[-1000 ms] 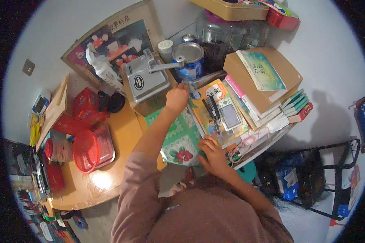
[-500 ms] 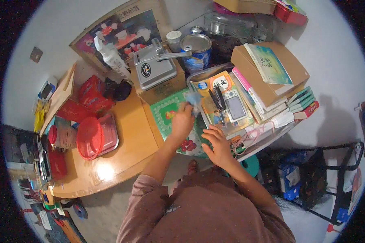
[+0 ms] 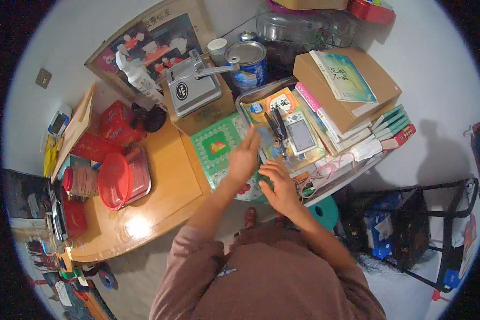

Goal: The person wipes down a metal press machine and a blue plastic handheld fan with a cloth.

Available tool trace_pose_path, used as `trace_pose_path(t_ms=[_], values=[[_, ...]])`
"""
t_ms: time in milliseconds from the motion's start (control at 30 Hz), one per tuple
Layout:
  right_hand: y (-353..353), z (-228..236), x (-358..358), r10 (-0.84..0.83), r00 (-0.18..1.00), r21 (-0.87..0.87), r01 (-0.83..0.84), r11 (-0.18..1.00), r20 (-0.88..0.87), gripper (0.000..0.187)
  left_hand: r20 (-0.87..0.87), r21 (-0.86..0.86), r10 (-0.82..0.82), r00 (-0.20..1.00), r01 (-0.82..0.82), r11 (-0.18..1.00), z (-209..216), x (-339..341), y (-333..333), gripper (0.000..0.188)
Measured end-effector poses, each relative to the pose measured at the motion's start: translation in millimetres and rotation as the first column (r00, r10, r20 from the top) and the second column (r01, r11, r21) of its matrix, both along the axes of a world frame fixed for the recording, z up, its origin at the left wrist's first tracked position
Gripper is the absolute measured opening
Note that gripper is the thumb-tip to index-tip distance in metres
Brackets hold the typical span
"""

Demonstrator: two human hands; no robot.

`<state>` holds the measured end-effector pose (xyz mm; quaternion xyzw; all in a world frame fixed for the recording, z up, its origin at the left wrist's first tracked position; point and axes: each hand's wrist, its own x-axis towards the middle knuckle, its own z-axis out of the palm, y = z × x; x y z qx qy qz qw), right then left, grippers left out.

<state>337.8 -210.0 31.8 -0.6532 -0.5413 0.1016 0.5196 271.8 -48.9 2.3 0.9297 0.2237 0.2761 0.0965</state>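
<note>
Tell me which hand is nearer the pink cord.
Right. The right hand is just left of the pink cord; the left hand is farther away, up and left in the view.

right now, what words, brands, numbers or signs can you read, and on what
I won't copy wording or brands, only place them:
Poster: large characters on its upper border.
Green book: dark characters.
Orange book: dark characters near its top.
Silver machine: dark oval label, lettering small.
White bottle: print too blurred.
</note>
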Motion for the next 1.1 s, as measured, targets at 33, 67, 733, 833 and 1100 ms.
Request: trace_pose_path(t_ms=[33,67,733,833,1100], values=[[-0.7,-2.6,2.0,-0.006,1.000,0.002,0.006,1.000,-0.002,0.022,0.006,-0.074,-0.025,1.000,0.025,0.997,9.2,-6.7,-21.8,0.047],[-0.5,-6.1,2.6,-0.014,1.000,0.017,0.014,1.000,0.001,0.019,0.006,-0.070,-0.021,1.000,0.021,0.997,6.0,-13.9,-36.0,0.047],[-11.4,1.4,-1.4,-0.202,0.977,0.137,0.209,0.968,-0.066,0.020,0.000,-0.213,-0.213,0.977,0.209,0.955,6.7,-56.8,-92.9,0.059],[-17.9,8.4,-2.9,-0.138,0.963,0.037,0.151,0.988,-0.232,0.025,0.016,-0.344,-0.324,0.946,0.310,0.886,24.4,-68.5,-113.9,0.062],[-46.2,45.0,-8.0,-0.067,0.998,0.079,0.067,0.995,0.005,0.033,0.140,-0.894,-0.094,0.986,0.167,0.417,77.0,-62.3,-101.9,0.057]])
